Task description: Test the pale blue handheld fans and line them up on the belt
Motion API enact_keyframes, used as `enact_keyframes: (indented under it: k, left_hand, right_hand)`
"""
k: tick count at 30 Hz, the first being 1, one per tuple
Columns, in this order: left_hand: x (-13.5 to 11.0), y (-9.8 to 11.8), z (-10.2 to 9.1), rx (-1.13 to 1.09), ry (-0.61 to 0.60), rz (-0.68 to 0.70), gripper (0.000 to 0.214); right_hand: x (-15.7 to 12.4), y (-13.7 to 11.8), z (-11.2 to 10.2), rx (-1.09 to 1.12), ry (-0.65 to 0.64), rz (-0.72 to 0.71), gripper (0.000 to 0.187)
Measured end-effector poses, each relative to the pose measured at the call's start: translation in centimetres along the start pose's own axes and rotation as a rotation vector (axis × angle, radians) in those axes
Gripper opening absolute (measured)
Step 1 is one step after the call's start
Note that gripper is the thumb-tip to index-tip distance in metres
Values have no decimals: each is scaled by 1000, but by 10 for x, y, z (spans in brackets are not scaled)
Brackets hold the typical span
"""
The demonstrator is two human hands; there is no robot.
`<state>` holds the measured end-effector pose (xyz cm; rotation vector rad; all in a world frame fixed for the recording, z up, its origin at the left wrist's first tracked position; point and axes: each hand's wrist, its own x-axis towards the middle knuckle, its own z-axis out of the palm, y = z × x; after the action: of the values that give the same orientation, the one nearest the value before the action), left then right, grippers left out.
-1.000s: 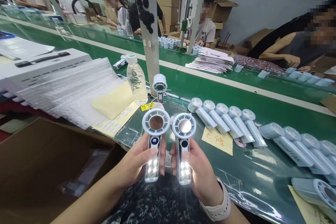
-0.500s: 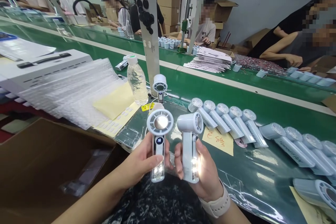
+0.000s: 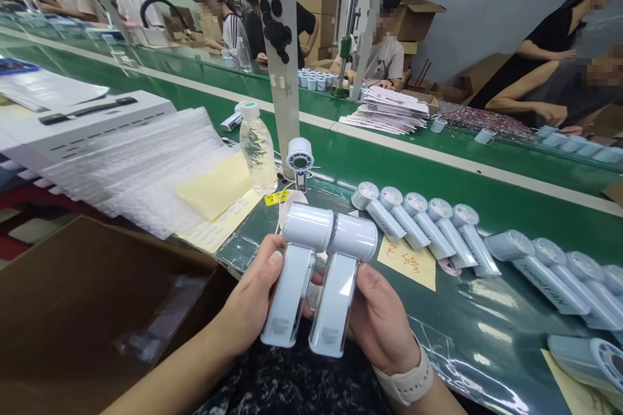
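Two pale blue handheld fans are held side by side above my lap, their heads touching or nearly so. My left hand (image 3: 260, 295) is closed around the handle of the left handheld fan (image 3: 289, 292). The right handheld fan (image 3: 333, 301) is gripped by my right hand (image 3: 382, 314), thumb along the handle's edge. Both show a plain side with small printed text near the handle's bottom. Some fingers are hidden behind the handles. Beyond them, another fan (image 3: 300, 159) stands upright on the table with a white cable beside it.
Several fans (image 3: 433, 227) lie in a row at the right. A water bottle (image 3: 257, 149) stands left of a metal post (image 3: 282, 91). Bubble-wrap bags (image 3: 141, 168) lie at the left, above an open cardboard box (image 3: 87, 311). People sit across the green conveyor belt (image 3: 438, 165).
Both fans have been turned in my hands. The left one's front grille and lit display no longer show, and the two heads have come closer together.
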<state>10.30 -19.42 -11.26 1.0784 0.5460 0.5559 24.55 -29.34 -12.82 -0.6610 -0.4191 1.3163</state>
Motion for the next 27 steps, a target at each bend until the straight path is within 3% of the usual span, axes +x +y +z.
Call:
enact_keyframes:
  k: [5, 9, 14, 18, 21, 24, 27]
  left_hand:
    - [2, 1, 0, -76, -48, -23, 47]
    - [5, -1, -1, -118, -106, -37, 65]
    - [5, -10, -3, -75, -185, -80, 59]
    - [5, -13, 1, -110, -206, -91, 58]
    - [6, -9, 3, -169, -227, -150, 54]
    - [7, -7, 3, -260, -256, -175, 52]
    - [8, -10, 3, -367, -252, -156, 46]
  right_hand:
    - [1, -2, -3, 18, 111, 14, 36]
    - [2, -3, -2, 83, 86, 61, 34]
    - [2, -4, 2, 82, 124, 94, 33]
    - [0, -3, 5, 34, 66, 105, 51]
    - [-4, -4, 7, 15, 19, 75, 53]
    - [-8, -8, 9, -9, 104, -3, 33]
    - [-12, -15, 14, -81, 137, -64, 38]
